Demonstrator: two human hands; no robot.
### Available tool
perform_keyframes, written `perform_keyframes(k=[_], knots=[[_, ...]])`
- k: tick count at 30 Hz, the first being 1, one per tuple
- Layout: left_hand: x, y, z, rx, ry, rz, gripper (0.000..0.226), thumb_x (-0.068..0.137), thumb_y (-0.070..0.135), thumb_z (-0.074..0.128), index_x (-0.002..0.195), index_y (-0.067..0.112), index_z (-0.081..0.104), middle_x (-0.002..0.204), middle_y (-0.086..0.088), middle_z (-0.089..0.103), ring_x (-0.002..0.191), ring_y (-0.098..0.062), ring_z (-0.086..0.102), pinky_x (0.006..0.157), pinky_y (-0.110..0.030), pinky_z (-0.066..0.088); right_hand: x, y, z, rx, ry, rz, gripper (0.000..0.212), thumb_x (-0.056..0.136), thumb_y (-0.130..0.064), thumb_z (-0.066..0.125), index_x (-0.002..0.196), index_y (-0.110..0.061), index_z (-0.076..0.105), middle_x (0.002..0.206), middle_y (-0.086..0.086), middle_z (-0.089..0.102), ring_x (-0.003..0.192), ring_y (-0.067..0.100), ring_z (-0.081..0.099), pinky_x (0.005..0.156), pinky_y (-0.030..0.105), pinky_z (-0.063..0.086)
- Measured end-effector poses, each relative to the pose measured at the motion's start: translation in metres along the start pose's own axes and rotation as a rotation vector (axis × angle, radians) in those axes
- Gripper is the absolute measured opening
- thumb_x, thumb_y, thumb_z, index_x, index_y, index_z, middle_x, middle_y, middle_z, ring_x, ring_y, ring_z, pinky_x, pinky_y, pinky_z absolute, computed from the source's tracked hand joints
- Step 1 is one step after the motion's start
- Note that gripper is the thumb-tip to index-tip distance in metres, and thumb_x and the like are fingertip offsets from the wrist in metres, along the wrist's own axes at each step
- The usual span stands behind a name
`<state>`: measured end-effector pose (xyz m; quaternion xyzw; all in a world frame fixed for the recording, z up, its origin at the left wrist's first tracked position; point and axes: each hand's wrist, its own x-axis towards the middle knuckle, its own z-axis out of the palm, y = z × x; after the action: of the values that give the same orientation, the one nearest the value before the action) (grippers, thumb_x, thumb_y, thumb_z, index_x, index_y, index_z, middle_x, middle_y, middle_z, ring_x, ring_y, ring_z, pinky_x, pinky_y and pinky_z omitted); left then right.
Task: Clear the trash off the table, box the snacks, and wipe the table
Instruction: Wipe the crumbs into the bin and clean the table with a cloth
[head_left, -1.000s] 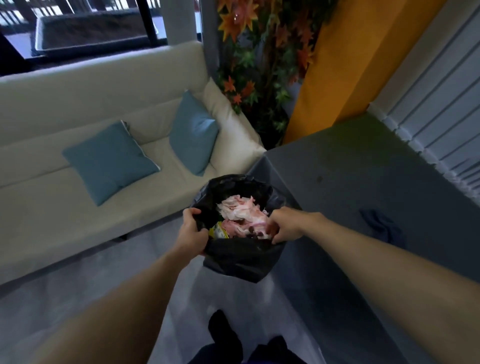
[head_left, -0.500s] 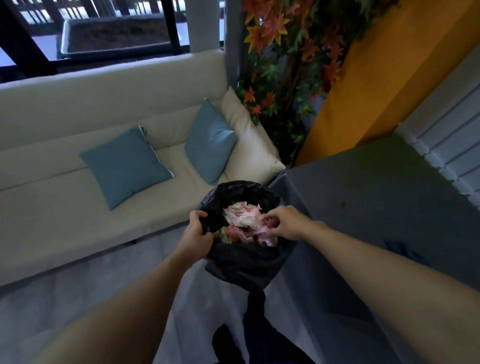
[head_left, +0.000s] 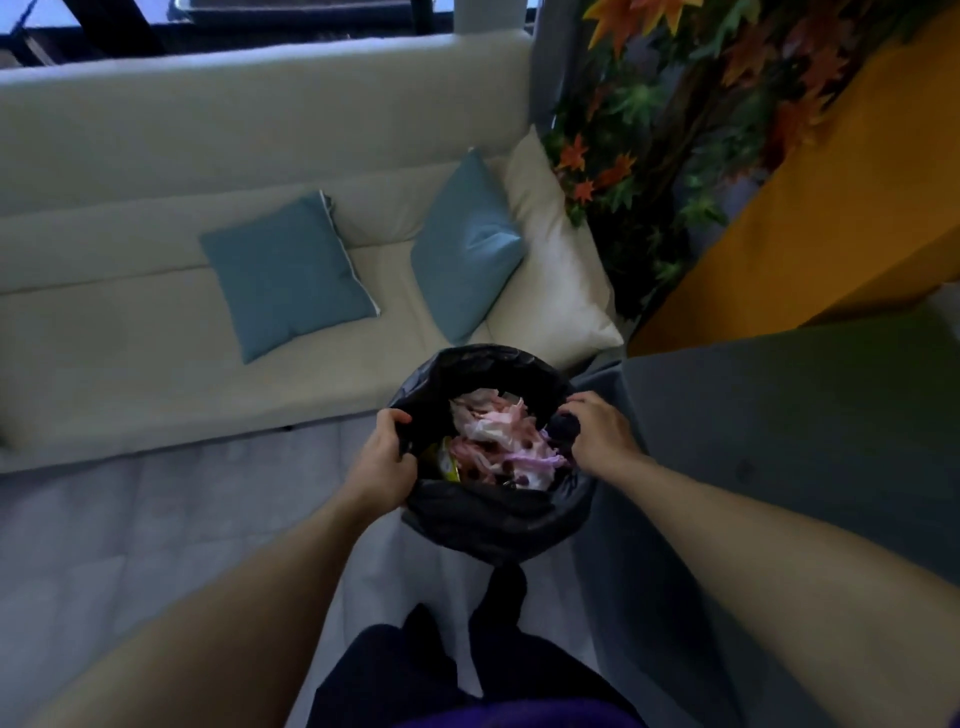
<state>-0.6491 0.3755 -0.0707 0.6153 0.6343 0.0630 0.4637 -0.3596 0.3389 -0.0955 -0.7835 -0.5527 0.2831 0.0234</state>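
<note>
A black trash bag (head_left: 498, 519) hangs open between my two hands, beside the left edge of the grey table (head_left: 810, 415). Crumpled pink and white tissues (head_left: 498, 441) and a yellow wrapper (head_left: 448, 462) fill it. My left hand (head_left: 382, 462) grips the bag's left rim, fingers curled over the edge. My right hand (head_left: 597, 434) grips the right rim, bunching the black plastic in its fingers.
A cream sofa (head_left: 156, 322) with two teal cushions (head_left: 285, 270) and a white cushion (head_left: 550, 270) stands ahead across grey floor (head_left: 130, 519). Artificial autumn leaves (head_left: 675, 104) and an orange wall (head_left: 831, 208) rise behind the table. My dark-trousered legs (head_left: 467, 675) are below.
My right hand has moved from the tissues at the bag's mouth to the right rim and now grips the plastic. The view has tilted down and shifted left; the cloth on the table is out of view.
</note>
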Motion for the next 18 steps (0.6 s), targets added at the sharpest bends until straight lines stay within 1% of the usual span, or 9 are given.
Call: perform_keyframes(k=[2, 5, 8, 10, 11, 12, 14, 16, 18], knots=[[0.007, -0.009, 0.006, 0.133, 0.031, 0.017, 0.045, 0.091, -0.002, 0.045, 0.133, 0.012, 0.037, 0.123, -0.013, 0.051, 0.104, -0.027, 0.052, 0.087, -0.033, 0.043, 0.006, 0.004, 0.012, 0.012, -0.019, -0.015, 0.052, 0.083, 0.007, 0.058, 0.130, -0.015, 0.064, 0.143, 0.001, 0.050, 0.123, 0.031, 0.052, 0.107, 0.035, 0.041], [0.019, -0.020, 0.017, 0.288, 0.032, 0.017, 0.049, 0.092, 0.001, 0.043, 0.140, 0.009, 0.036, 0.129, -0.016, 0.044, 0.105, -0.037, 0.055, 0.088, -0.042, 0.046, 0.013, 0.005, 0.031, 0.045, -0.024, -0.011, 0.059, 0.083, 0.009, 0.052, 0.137, -0.014, 0.058, 0.149, 0.001, 0.047, 0.124, 0.032, 0.049, 0.110, 0.034, 0.038], [0.037, -0.032, 0.025, 0.425, 0.002, 0.007, 0.053, 0.093, 0.001, 0.045, 0.143, 0.009, 0.032, 0.125, -0.018, 0.038, 0.089, -0.039, 0.056, 0.080, -0.049, 0.049, 0.018, 0.007, 0.053, 0.055, -0.049, 0.014, 0.069, 0.085, 0.012, 0.047, 0.148, -0.015, 0.046, 0.156, -0.001, 0.038, 0.126, 0.031, 0.042, 0.113, 0.029, 0.030], [0.049, -0.040, 0.033, 0.495, -0.025, 0.003, 0.053, 0.090, -0.001, 0.049, 0.140, 0.007, 0.033, 0.122, -0.018, 0.036, 0.076, -0.034, 0.051, 0.074, -0.046, 0.050, 0.024, 0.010, 0.070, 0.074, -0.079, 0.029, 0.073, 0.085, 0.013, 0.044, 0.152, -0.017, 0.039, 0.160, -0.005, 0.032, 0.126, 0.028, 0.038, 0.114, 0.025, 0.026], [0.056, -0.044, 0.038, 0.527, -0.042, 0.000, 0.053, 0.089, -0.001, 0.052, 0.138, 0.006, 0.033, 0.122, -0.019, 0.035, 0.074, -0.032, 0.050, 0.072, -0.045, 0.049, 0.027, 0.011, 0.079, 0.078, -0.090, 0.033, 0.075, 0.086, 0.013, 0.044, 0.153, -0.018, 0.036, 0.161, -0.006, 0.029, 0.124, 0.027, 0.037, 0.114, 0.024, 0.026], [0.063, -0.049, 0.043, 0.554, -0.056, -0.006, 0.053, 0.089, -0.001, 0.053, 0.137, 0.005, 0.033, 0.122, -0.019, 0.034, 0.075, -0.034, 0.051, 0.072, -0.044, 0.048, 0.031, 0.013, 0.089, 0.074, -0.097, 0.036, 0.076, 0.085, 0.012, 0.045, 0.154, -0.019, 0.034, 0.162, -0.008, 0.027, 0.120, 0.026, 0.037, 0.114, 0.024, 0.029], [0.080, -0.061, 0.054, 0.570, -0.076, -0.024, 0.053, 0.088, -0.003, 0.053, 0.136, 0.003, 0.033, 0.122, -0.020, 0.033, 0.086, -0.041, 0.057, 0.076, -0.047, 0.050, 0.040, 0.017, 0.110, 0.068, -0.104, 0.057, 0.079, 0.084, 0.010, 0.047, 0.155, -0.022, 0.032, 0.163, -0.010, 0.024, 0.113, 0.023, 0.037, 0.111, 0.025, 0.032], [0.098, -0.076, 0.067, 0.573, -0.088, -0.022, 0.052, 0.089, -0.005, 0.051, 0.137, 0.000, 0.032, 0.122, -0.021, 0.032, 0.091, -0.045, 0.057, 0.079, -0.050, 0.051, 0.052, 0.022, 0.130, 0.060, -0.104, 0.076, 0.081, 0.082, 0.010, 0.047, 0.155, -0.022, 0.031, 0.163, -0.011, 0.023, 0.108, 0.021, 0.035, 0.108, 0.023, 0.034], [0.113, -0.091, 0.079, 0.588, -0.092, -0.019, 0.051, 0.090, -0.005, 0.051, 0.138, -0.001, 0.032, 0.122, -0.022, 0.033, 0.093, -0.045, 0.057, 0.074, -0.045, 0.046, 0.064, 0.028, 0.150, 0.052, -0.112, 0.100, 0.083, 0.081, 0.010, 0.048, 0.155, -0.022, 0.029, 0.163, -0.012, 0.021, 0.108, 0.021, 0.034, 0.106, 0.025, 0.036]])
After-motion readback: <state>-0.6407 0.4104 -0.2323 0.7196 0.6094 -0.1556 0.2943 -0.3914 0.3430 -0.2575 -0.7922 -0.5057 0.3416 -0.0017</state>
